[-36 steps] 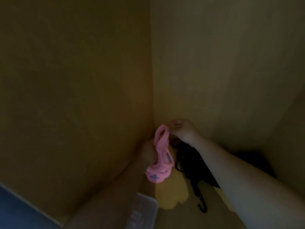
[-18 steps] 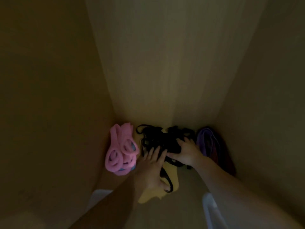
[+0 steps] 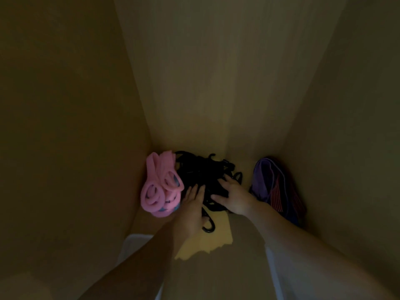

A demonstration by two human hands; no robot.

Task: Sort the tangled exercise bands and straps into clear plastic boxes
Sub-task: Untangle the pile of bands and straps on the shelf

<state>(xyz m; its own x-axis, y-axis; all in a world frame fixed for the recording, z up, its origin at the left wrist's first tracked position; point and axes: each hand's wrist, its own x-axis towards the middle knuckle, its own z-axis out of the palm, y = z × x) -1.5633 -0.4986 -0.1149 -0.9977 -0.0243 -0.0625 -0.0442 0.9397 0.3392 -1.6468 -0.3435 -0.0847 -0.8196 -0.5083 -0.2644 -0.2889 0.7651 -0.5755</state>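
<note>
A tangle of black straps (image 3: 201,169) with hooks lies at the back of a dim wooden cabinet. My left hand (image 3: 193,210) lies on its near left side with straight fingers. My right hand (image 3: 234,197) rests on its right side, fingers spread flat. A bundle of pink bands (image 3: 159,185) leans against the left wall, beside my left hand and apart from it. A purple band with red stripes (image 3: 275,187) lies to the right. Two clear plastic boxes show only their rims, one at the lower left (image 3: 135,243) and one at the lower right (image 3: 273,269).
Wooden cabinet walls close in on the left (image 3: 71,148), back (image 3: 216,83) and right (image 3: 346,148). A lit patch of the yellow cabinet floor (image 3: 207,241) lies between my forearms. The scene is very dark.
One second ago both hands held the pink bands up; now the pink bundle lies by the left wall. Both hands have moved onto the black straps and stayed there.
</note>
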